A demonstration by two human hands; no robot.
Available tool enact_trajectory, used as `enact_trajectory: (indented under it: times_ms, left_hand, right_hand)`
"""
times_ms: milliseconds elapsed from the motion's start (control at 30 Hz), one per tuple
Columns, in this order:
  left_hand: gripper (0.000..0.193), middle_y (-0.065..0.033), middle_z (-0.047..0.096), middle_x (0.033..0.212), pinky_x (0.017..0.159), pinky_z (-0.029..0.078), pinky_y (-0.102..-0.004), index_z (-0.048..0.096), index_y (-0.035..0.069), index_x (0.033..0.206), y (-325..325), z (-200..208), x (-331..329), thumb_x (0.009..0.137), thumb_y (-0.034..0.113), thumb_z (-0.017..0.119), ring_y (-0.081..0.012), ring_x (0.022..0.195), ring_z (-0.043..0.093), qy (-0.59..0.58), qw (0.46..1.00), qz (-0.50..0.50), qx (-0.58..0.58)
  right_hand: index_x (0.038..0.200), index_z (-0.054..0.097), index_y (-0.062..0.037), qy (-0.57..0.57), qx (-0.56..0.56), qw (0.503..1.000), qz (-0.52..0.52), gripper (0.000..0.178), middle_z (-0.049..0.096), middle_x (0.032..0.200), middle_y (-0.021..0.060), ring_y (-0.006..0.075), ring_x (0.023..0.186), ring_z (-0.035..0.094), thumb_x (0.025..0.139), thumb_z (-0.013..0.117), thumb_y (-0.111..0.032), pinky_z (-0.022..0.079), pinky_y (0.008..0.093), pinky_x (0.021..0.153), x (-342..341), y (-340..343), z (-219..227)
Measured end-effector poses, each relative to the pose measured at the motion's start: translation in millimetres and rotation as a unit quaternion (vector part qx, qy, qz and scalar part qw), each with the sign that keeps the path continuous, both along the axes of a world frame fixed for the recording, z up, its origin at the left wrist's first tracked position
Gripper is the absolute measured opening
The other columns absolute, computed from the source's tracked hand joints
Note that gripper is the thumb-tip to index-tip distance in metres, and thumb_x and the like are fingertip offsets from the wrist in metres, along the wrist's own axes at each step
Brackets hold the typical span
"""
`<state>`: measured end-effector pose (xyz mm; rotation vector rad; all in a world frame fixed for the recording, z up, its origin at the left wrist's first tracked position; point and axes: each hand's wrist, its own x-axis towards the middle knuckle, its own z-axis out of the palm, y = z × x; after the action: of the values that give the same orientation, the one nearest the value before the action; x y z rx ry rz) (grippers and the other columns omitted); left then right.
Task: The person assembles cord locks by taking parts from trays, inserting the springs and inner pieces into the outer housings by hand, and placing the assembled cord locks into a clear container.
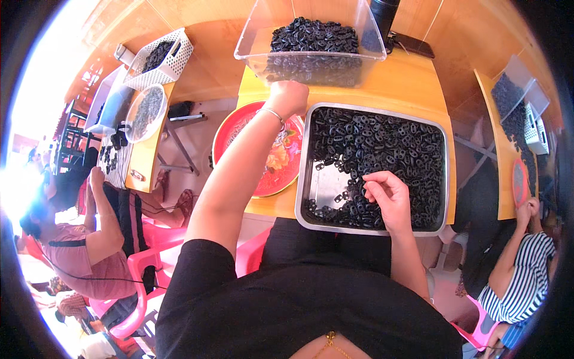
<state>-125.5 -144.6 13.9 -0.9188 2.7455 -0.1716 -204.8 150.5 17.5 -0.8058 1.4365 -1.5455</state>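
Observation:
My left hand (289, 99) is stretched forward in a fist at the front wall of a clear plastic bin (254, 55). Its fingertips are hidden, so what it may hold does not show. Inside the bin lies a heap of small black pieces (314, 37). My right hand (388, 198) is over a rectangular metal tray (302, 173), thumb and fingers drawn together; I cannot make out anything between them. Many black two-holed pieces (382, 143) cover most of the tray, with bare metal at its left. Under my left forearm sits a round red floral tray (230, 128) with small light bits on it.
A dark cylinder (383, 17) and a dark flat object (414, 45) stand behind the bin on the wooden table (412, 84). At left, a person (89, 251) works by a white basket (173, 63); at right, another in a striped top (520, 275) works at a table.

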Motion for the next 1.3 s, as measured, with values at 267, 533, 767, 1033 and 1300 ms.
enact_trajectory:
  times_ms: [267, 533, 767, 1033, 1300]
  left_hand:
    - [0.025, -0.0128, 0.064, 0.087, 0.07, 0.051, -0.0365, 0.066, 0.011, 0.083, -9, -12, -4, 0.059, 0.019, 0.069, -0.0264, 0.083, 0.063, 0.034, 0.998, 0.032, 0.039]
    - [0.009, -0.0181, 0.062, 0.076, 0.068, 0.049, -0.0399, 0.063, 0.005, 0.066, -8, -22, 11, 0.063, 0.013, 0.06, -0.0321, 0.076, 0.061, 0.128, 0.991, 0.017, 0.039]
    - [0.004, -0.0129, 0.058, 0.072, 0.065, 0.048, -0.0383, 0.06, 0.006, 0.07, 9, 34, 30, 0.068, 0.008, 0.057, -0.03, 0.071, 0.058, 0.371, 0.916, -0.131, 0.079]
    - [0.023, -0.009, 0.064, 0.079, 0.064, 0.048, -0.0234, 0.061, 0.002, 0.1, -17, 125, 23, 0.079, 0.009, 0.062, -0.0119, 0.07, 0.06, 0.493, 0.829, -0.21, -0.159]
    - [0.012, -0.0156, 0.057, 0.068, 0.061, 0.045, -0.0371, 0.057, 0.0, 0.076, 63, 63, 105, 0.074, 0.011, 0.059, -0.031, 0.066, 0.057, 0.385, 0.895, -0.08, 0.209]
  right_hand:
    - [0.092, 0.06, -0.0012, -0.004, -0.011, 1.0, 0.001, 0.012, 0.058, 0.076, 0.0007, 0.0055, 0.065, 0.052, 0.083, 0.055, -0.006, 0.042, 0.0184, 0.06, -1, 0, -4]
    - [0.093, 0.06, -0.001, 0.011, -0.003, 1.0, 0.003, 0.012, 0.058, 0.077, 0.001, 0.0057, 0.067, 0.053, 0.083, 0.054, -0.006, 0.042, 0.019, 0.06, 2, 9, 0]
    - [0.091, 0.06, -0.001, 0.011, -0.003, 1.0, -0.004, 0.011, 0.059, 0.078, 0.0023, 0.0069, 0.066, 0.053, 0.082, 0.055, -0.005, 0.043, 0.0195, 0.059, 3, 11, 1]
    - [0.092, 0.06, -0.0002, 0.021, 0.004, 1.0, -0.001, 0.012, 0.059, 0.076, 0.0028, 0.0064, 0.065, 0.053, 0.082, 0.054, -0.003, 0.042, 0.0186, 0.059, 5, 7, 3]
    - [0.093, 0.059, -0.0003, 0.034, 0.006, 0.999, -0.002, 0.012, 0.059, 0.077, 0.0032, 0.006, 0.064, 0.052, 0.083, 0.054, -0.004, 0.042, 0.0187, 0.058, -1, 9, 1]
